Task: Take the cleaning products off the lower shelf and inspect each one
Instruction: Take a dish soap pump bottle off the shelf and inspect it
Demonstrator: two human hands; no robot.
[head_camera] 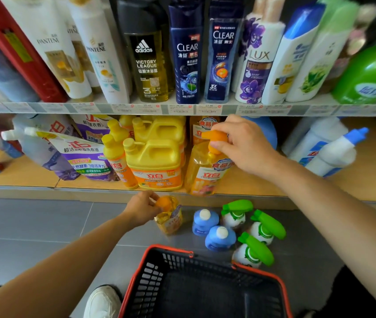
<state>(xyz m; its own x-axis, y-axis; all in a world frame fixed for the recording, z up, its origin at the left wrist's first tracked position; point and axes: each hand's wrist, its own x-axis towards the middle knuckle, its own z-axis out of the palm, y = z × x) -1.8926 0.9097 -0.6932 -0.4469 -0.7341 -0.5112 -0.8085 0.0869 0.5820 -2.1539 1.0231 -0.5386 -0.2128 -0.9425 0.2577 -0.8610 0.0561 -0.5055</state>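
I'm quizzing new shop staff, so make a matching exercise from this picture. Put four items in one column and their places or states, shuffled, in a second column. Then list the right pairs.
Items
1. pump bottle
2. small bottle
3. yellow jug
4. basket

Places or states
A. on the floor, left hand holding its orange cap
B. on the lower shelf, no hand on it
C. on the floor beside a white shoe
D. at the shelf's front edge, right hand gripping its orange pump

Pairs: 1-D, 2-A, 3-B, 4-C
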